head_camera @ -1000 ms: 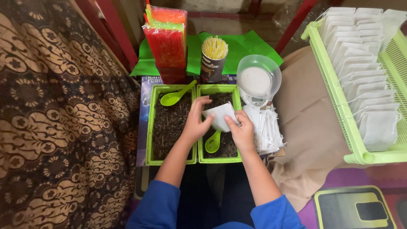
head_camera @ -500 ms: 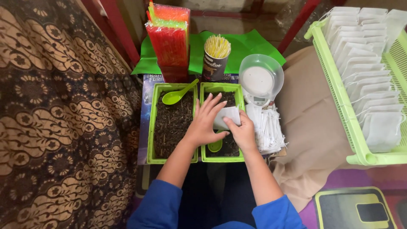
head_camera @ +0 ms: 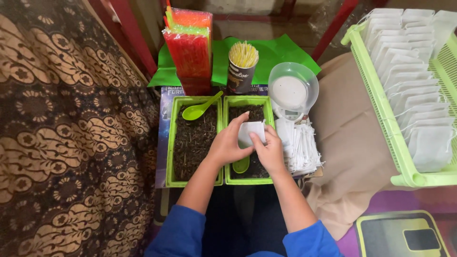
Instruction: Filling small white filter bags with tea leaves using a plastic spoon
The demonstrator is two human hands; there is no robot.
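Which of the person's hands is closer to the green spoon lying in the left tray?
Left. The left hand is just right of the green spoon; the right hand sits farther right, over the other tray.

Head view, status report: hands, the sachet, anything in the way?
Left hand and right hand both pinch the white sachet. Sachet held over right green tray of dark dried leaves. Green spoon lies below; nothing blocking.

Seen from above, a person in a bright blue top; both sleeves are pushed up towards the elbows, leaving the forearms bare; the left hand (head_camera: pixel 227 145) and right hand (head_camera: pixel 269 153) are uncovered, without gloves; the cloth looks plain and smooth behind each hand, without visible print.
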